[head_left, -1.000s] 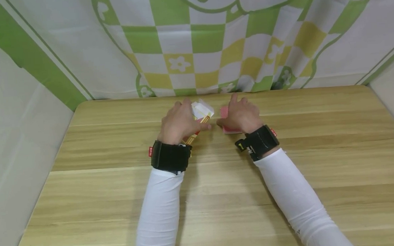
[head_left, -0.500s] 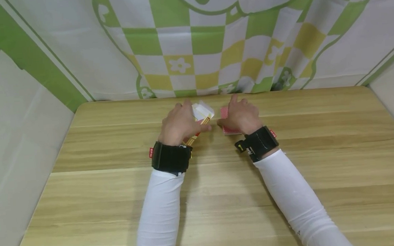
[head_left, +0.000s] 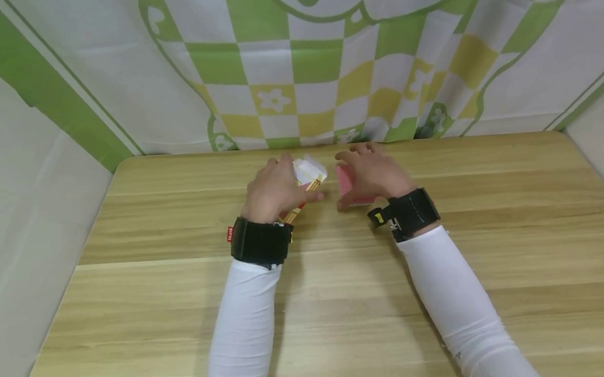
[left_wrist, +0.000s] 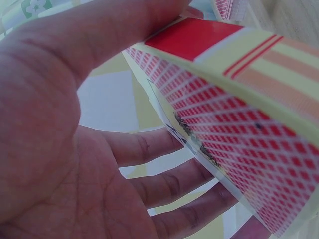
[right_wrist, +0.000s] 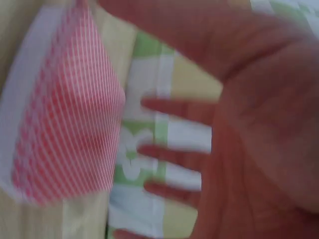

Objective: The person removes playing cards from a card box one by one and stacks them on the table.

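My left hand holds a playing-card box, with the thumb along its near side and the fingers on the far side. Its white flap stands up at the far end. The left wrist view brings out the red lattice print on the box; its inside is out of sight. To the right, a deck of playing cards with red-patterned backs lies on the table. My right hand arches over the deck, fingers spread. In the blurred right wrist view those fingers stand apart from the deck, though the thumb is close to its corner.
The wooden table ends just past both hands. Behind its far edge hangs a green, white and yellow checked curtain. Pale walls flank the table. Black straps circle both wrists.
My right hand has shifted slightly right and its fingers have spread out, lifting off the deck and baring more of it. The left hand and the card box have stayed put.
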Action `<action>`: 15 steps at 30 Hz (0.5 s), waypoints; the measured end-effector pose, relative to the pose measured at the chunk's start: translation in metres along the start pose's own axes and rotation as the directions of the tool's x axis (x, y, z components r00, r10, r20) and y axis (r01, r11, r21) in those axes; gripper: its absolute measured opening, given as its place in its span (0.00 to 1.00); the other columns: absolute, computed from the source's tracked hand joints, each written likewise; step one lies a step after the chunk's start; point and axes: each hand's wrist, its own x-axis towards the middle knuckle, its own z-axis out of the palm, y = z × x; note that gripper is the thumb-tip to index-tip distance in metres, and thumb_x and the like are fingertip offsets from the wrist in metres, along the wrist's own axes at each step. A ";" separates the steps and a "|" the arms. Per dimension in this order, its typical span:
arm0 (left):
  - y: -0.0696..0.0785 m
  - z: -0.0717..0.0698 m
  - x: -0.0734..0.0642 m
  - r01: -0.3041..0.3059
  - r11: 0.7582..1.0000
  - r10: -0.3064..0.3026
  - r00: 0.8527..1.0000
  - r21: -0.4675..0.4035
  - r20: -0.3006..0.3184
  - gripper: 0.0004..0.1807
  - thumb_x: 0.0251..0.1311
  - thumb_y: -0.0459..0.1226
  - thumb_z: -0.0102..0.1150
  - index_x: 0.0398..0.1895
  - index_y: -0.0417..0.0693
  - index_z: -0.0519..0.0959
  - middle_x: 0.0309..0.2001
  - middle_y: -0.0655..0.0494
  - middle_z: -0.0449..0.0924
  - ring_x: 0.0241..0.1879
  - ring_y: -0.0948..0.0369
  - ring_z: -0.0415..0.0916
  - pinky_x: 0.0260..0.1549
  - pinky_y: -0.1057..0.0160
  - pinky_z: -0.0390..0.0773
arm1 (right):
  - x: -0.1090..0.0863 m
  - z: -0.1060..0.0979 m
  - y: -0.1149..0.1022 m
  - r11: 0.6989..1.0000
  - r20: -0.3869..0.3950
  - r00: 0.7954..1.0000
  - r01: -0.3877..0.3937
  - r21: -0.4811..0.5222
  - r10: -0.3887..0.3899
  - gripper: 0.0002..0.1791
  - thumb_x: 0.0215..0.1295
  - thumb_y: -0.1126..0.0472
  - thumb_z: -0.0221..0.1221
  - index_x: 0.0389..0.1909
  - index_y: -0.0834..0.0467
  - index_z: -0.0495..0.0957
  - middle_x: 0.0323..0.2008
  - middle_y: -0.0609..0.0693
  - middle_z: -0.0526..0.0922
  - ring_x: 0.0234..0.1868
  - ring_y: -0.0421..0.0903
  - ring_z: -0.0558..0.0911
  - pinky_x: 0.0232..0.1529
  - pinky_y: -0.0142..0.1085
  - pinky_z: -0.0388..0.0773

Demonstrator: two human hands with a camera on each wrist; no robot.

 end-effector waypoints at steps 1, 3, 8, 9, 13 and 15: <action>0.000 0.000 0.000 0.001 1.000 -0.001 1.000 0.000 0.003 0.47 0.36 0.63 0.64 0.55 0.43 0.63 0.41 0.50 0.65 0.38 0.53 0.67 0.32 0.55 0.69 | 0.000 -0.001 0.002 0.999 0.018 0.999 0.051 -0.012 -0.051 0.58 0.30 0.35 0.69 0.67 0.49 0.58 0.67 0.56 0.55 0.67 0.62 0.51 0.54 0.61 0.56; 0.000 0.000 0.000 0.002 1.000 -0.002 1.000 0.002 0.004 0.47 0.36 0.64 0.64 0.55 0.43 0.63 0.41 0.50 0.65 0.38 0.53 0.67 0.32 0.55 0.69 | -0.001 -0.002 0.006 0.992 0.046 0.991 0.124 -0.023 -0.123 0.60 0.26 0.38 0.71 0.67 0.49 0.56 0.68 0.53 0.54 0.67 0.60 0.49 0.54 0.63 0.53; 0.000 0.000 0.001 0.004 1.000 -0.004 1.000 0.005 0.007 0.47 0.36 0.64 0.64 0.55 0.43 0.62 0.41 0.50 0.65 0.38 0.53 0.67 0.32 0.55 0.69 | 0.001 -0.002 0.009 0.982 0.067 0.980 0.186 -0.013 -0.185 0.60 0.27 0.46 0.73 0.68 0.49 0.55 0.66 0.51 0.58 0.67 0.56 0.52 0.55 0.62 0.51; 0.001 0.000 0.001 0.004 1.000 -0.004 1.000 0.007 0.009 0.47 0.37 0.63 0.64 0.55 0.43 0.62 0.41 0.49 0.66 0.38 0.53 0.67 0.33 0.55 0.69 | 0.001 -0.002 0.009 0.982 0.068 0.980 0.186 -0.008 -0.186 0.59 0.28 0.48 0.73 0.68 0.49 0.54 0.66 0.51 0.58 0.67 0.55 0.52 0.56 0.62 0.51; 0.001 0.002 0.001 0.002 1.000 -0.003 1.000 0.011 0.017 0.47 0.37 0.63 0.64 0.55 0.42 0.62 0.41 0.49 0.66 0.38 0.53 0.67 0.33 0.55 0.69 | 0.002 -0.001 0.009 0.984 0.070 0.981 0.180 0.017 -0.181 0.58 0.29 0.52 0.72 0.68 0.48 0.54 0.65 0.51 0.60 0.66 0.55 0.56 0.56 0.62 0.50; 0.001 0.002 0.001 0.002 1.000 -0.002 1.000 0.011 0.020 0.47 0.38 0.63 0.64 0.55 0.42 0.62 0.41 0.49 0.66 0.38 0.53 0.67 0.32 0.55 0.69 | 0.002 -0.001 0.009 0.984 0.078 0.981 0.177 0.025 -0.179 0.59 0.30 0.53 0.73 0.68 0.48 0.53 0.65 0.52 0.60 0.65 0.56 0.57 0.56 0.63 0.49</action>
